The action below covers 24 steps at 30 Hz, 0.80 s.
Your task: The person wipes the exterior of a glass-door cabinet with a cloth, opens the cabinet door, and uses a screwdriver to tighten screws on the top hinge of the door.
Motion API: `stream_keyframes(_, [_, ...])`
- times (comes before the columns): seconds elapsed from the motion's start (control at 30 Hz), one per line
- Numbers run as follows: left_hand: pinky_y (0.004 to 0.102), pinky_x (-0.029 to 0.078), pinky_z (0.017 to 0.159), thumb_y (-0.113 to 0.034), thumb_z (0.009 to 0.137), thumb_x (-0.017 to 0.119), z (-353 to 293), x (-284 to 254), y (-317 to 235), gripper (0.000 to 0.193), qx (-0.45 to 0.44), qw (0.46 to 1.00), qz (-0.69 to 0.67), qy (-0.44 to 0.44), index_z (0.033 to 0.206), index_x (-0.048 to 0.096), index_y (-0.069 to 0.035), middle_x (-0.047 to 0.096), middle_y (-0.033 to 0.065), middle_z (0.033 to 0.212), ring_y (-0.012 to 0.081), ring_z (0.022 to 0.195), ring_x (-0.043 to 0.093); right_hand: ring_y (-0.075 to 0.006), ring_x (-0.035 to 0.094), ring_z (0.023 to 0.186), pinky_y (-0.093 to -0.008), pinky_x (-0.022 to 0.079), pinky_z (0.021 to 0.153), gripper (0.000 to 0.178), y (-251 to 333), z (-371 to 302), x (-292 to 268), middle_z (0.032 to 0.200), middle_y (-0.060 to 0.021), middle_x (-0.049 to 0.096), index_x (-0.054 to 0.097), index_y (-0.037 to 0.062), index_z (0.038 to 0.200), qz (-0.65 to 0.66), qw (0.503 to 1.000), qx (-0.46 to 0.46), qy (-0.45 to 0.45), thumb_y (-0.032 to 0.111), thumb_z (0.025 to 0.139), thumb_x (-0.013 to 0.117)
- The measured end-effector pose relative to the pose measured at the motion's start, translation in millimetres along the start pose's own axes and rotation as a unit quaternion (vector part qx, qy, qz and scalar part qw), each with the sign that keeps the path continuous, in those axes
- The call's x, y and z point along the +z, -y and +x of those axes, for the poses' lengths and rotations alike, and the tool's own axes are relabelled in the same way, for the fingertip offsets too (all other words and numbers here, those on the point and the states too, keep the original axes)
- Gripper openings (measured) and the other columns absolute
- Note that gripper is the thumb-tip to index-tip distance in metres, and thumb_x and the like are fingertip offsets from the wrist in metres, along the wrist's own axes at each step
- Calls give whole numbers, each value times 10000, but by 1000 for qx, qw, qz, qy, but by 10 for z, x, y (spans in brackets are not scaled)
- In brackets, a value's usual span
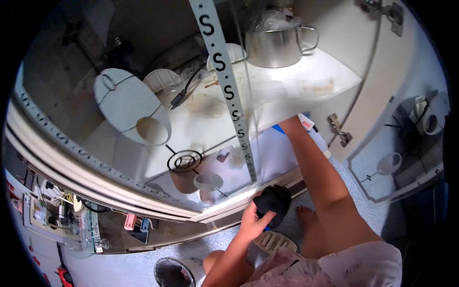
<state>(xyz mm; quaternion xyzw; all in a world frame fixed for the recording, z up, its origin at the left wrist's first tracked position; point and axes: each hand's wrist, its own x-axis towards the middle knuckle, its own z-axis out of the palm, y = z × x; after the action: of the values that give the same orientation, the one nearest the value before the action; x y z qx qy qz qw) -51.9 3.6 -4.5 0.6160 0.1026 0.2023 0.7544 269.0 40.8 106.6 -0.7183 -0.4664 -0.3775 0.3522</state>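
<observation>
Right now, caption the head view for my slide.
Left hand holding a black item, right forearm extended under a white cabinet shelf that bears a metal mug.

Shelf (pixel 330 69) brightly lit, cabinet back (pixel 162 36) dim; straight lines bowed, corners black.

We list, first, a pale strip (pixel 224 75) running down the glass door (pixel 114 103), printed in dark with a single capital letter repeated along its length, a dot set between each; second, a curving pale strip (pixel 79 152) along the pane's left and lower edge, bearing the same letter-and-dot sequence. We enter, third, the person's pale shirt (pixel 356 263), its small print illegible to us.
</observation>
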Motion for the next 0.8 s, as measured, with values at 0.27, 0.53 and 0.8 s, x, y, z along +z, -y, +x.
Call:
stream_keyframes(0.27, [447,477,1085,-115,908,768,710,645,-470,701,220,915,313,-128,1514,440,10,594,321,1361,433,1275,601,-168,668,710,-285,534,661,100,500,-873,-1932,905,-107,575,625,-16,937,290,914,276,-71,47,1012,609])
stream_keyframes(0.53, [499,314,1229,-47,931,678,641,1260,-1375,742,315,831,434,-145,1582,329,23,255,347,1640,532,1479,346,-145,673,734,-262,506,656,123,488,-969,-2881,876,-70,574,642,-3,929,225,951,212,-17,75,1020,611])
stream_keyframes(0.8, [452,560,818,-191,983,683,307,1553,-2017,230,341,814,465,-71,1195,711,-108,729,162,1068,387,940,704,-147,672,728,-264,556,643,155,741,-882,-3296,949,-82,584,664,-9,1122,497,822,278,-5,74,1070,544])
